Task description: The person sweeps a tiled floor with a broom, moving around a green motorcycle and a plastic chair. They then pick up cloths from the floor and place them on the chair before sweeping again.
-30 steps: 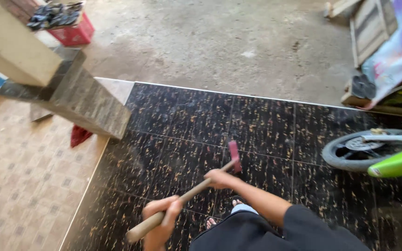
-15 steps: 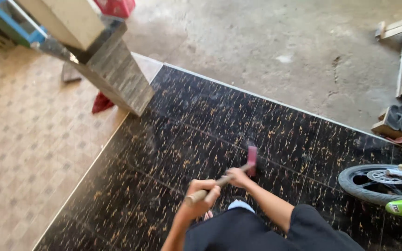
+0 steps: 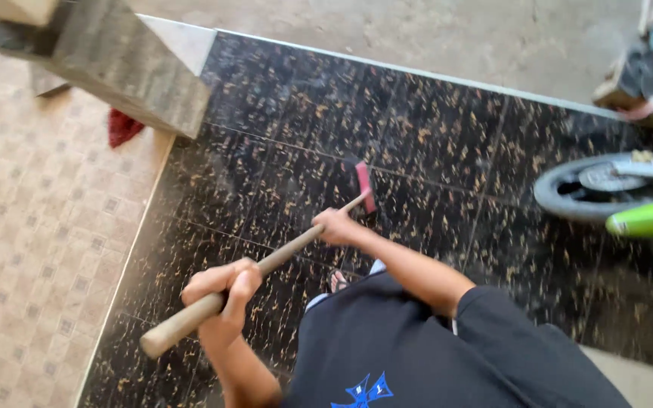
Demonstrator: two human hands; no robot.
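Both of my hands grip a long wooden broom handle (image 3: 281,253). My left hand (image 3: 224,291) is closed around it near its upper end, and my right hand (image 3: 336,225) holds it lower down, close to the pink broom head (image 3: 364,187). That head rests on the black floor tiles with gold flecks (image 3: 432,143) in front of me. My dark shirt and one sandalled foot (image 3: 338,281) show below.
A tiled pillar base (image 3: 126,68) stands at the upper left with a red cloth (image 3: 121,125) beside it. Beige patterned flooring (image 3: 32,227) lies to the left. A motorbike wheel (image 3: 583,185) with a green fender (image 3: 648,219) sits at the right. Bare concrete lies beyond the tiles.
The view has swung down and to the right. The broom handle has been drawn back toward me, my left hand has come lower and nearer, and the head has shifted slightly left on the tiles.
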